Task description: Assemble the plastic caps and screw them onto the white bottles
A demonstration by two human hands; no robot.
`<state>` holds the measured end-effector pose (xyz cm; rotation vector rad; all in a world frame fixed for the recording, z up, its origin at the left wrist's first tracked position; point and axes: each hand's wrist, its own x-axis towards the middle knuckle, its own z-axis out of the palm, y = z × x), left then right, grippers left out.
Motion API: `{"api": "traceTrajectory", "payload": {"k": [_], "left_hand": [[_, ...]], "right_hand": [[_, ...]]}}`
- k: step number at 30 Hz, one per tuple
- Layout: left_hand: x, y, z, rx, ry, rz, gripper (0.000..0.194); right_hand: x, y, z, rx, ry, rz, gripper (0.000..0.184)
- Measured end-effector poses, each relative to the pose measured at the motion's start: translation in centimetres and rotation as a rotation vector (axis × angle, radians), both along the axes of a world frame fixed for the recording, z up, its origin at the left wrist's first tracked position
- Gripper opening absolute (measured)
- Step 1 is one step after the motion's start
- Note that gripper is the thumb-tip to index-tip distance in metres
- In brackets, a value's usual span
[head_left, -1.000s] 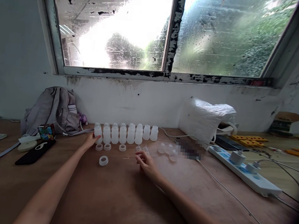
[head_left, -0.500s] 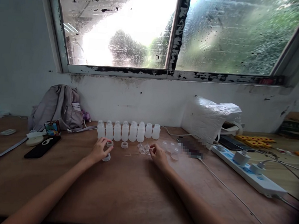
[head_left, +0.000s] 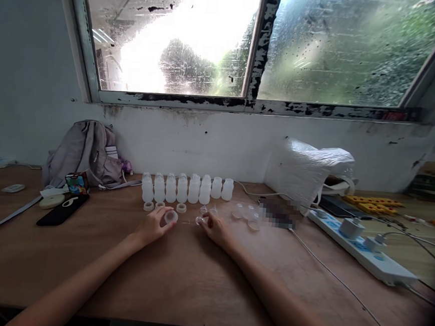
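Between the thumb and fingers of my left hand (head_left: 154,226) is a white screw ring (head_left: 171,217), tilted so that its opening faces me. My right hand (head_left: 216,226) pinches a small clear silicone teat (head_left: 199,221) just to the right of the ring, with a gap between the two. Behind them stands a row of frosted white baby bottles (head_left: 182,189). Most carry a clear domed top, while two at the right end are open-necked. More white rings (head_left: 181,208) lie before the row. Other clear teats (head_left: 214,209) lie beyond my right hand, partly hidden by it.
Clear caps (head_left: 253,225) lie right of my right hand, near a blurred phone (head_left: 277,214) on a cable. A white power strip (head_left: 361,249) runs along the right. On the left are a black phone case (head_left: 62,211) and a grey backpack (head_left: 86,155).
My left hand has moved right and raised a ring off the table. My right hand has come left and nearer, with a clear teat in its fingers. Both hands are now closer together.
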<state>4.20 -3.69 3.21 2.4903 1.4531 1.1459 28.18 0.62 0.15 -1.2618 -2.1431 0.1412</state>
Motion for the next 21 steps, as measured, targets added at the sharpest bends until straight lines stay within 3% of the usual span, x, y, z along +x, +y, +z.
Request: {"api": "traceTrajectory", "payload": {"k": [4,10,15,21], "left_hand": [[3.8,0.2,0.8,0.065,-0.134,-0.054,0.038],[5.6,0.3,-0.5,0.07,-0.09,-0.191,0.029],[5.6,-0.2,-0.6,0.007,0.001,-0.231,0.03],[5.9,0.4,-1.3,-0.004,0.095,-0.189,0.032]], "right_hand": [[-1.3,-1.9,0.3,0.057,-0.018,0.193,0.018],[-1.0,-1.5,0.2,-0.071,0.107,0.292,0.022],[-0.5,-0.5,-0.4,-0.086,0.312,0.191,0.039],[-0.8,-0.4,-0.9,-0.031,0.257,0.162,0.034]]}}
